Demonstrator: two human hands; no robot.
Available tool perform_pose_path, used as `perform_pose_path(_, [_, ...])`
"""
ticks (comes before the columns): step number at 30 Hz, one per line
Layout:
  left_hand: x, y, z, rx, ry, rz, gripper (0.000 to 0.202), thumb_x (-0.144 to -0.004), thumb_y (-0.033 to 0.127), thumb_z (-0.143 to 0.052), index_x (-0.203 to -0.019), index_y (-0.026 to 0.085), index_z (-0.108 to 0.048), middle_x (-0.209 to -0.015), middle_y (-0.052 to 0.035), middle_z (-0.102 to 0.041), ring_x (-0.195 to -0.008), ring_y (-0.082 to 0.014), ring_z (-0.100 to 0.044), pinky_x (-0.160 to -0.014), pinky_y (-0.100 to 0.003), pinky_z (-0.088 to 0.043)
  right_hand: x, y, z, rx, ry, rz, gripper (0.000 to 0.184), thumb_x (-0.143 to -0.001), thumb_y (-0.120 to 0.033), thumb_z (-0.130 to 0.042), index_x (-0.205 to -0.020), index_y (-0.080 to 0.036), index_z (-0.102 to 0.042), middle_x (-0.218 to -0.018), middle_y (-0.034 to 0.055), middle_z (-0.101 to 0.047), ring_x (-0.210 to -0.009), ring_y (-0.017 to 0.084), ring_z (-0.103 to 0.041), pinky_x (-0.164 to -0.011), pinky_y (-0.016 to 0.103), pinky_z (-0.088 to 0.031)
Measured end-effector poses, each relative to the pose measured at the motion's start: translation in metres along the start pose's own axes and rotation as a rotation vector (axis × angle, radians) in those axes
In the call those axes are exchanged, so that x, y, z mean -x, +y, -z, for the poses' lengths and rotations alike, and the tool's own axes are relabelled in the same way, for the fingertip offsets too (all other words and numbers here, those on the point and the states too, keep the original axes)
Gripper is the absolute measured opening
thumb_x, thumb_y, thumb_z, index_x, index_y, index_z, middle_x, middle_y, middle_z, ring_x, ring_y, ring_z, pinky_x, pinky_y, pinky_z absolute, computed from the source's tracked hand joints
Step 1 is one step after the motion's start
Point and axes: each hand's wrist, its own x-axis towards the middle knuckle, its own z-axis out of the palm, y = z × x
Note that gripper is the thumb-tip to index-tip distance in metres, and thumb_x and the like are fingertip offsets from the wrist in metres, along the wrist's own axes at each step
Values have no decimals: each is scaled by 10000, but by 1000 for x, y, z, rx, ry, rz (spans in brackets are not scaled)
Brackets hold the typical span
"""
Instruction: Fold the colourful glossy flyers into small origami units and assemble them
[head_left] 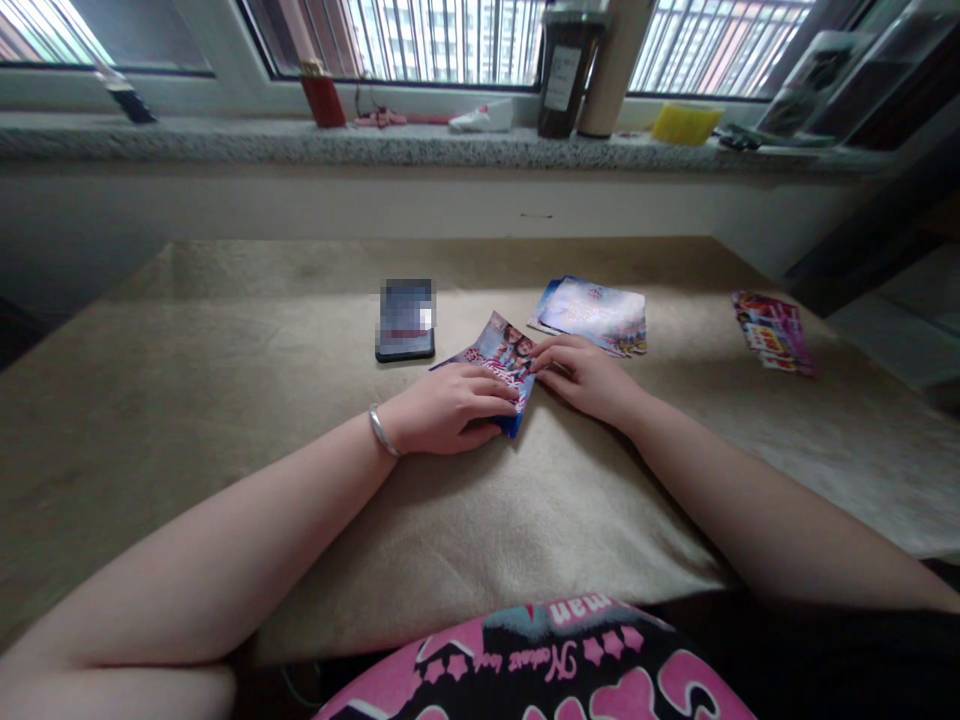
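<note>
Leaflet of glossy printed paper, blue with red-and-white lettering [513,348]: on table, ahead of the torso, between both hands and touching both; tilted, one corner pointing away, another toward the person.
Long axis: cannot tell, too much covered; lettering slants down to the right.
Left hand [459,408]: palm down, fingers extended and lying across leaflet's lower left part; flattened rather than clenched; leaflet lies under it and out past its fingertips.
Right hand [581,375]: fingers bent, narrow, tips at leaflet's right edge; leaflet lies to its left; pinch or only touch, cannot tell.
Nearer hand: both in contact; left covers more.
Obstruction: left hand hides much of the printed face; nothing seen between right fingertips and leaflet's edge.
Black rectangular phone, screen blurred out [405,325]: beyond left hand, near leaflet's far left side, apart from it.
Loose pile of pale blue printed sheets [596,308]: just beyond right hand, edges uneven; near leaflet.
Fanned purple, red and yellow printed cards [774,335]: far right, well apart from both hands.
Table with creased tan-gold cover [225,470]: under all of these.
Speckled grey stone sill [450,150]: behind table; carries dark lidded jar with pale label [564,80] and yellow translucent block [686,123], both well out of the way.
</note>
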Motion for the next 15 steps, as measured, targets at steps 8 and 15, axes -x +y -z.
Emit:
perform_pose_path(8, [-2, 5, 0, -60, -53, -10, 349, -877, 235, -502, -1215, 199, -580, -1207, -92, -614, -1150, -240, -540, -992, -427, -454, 0, 6, -3, 36, 106, -167, 114, -825, -224, -543, -848, -195, -650, -1183, 117, -584, -1123, 244, -544, -998, 454, -407])
perform_pose_path(15, [0, 7, -6, -58, -37, 54, 388, -861, 188, -507, -1246, 195, -555, -1309, -109, -536, -1283, -248, -424, -1060, -439, -405, 1, 5, 0, 65, 80, -314, 142, -828, -290, -536, -835, -207, -652, -800, 32, -695, -668, 167, -598, -639, 309, -484])
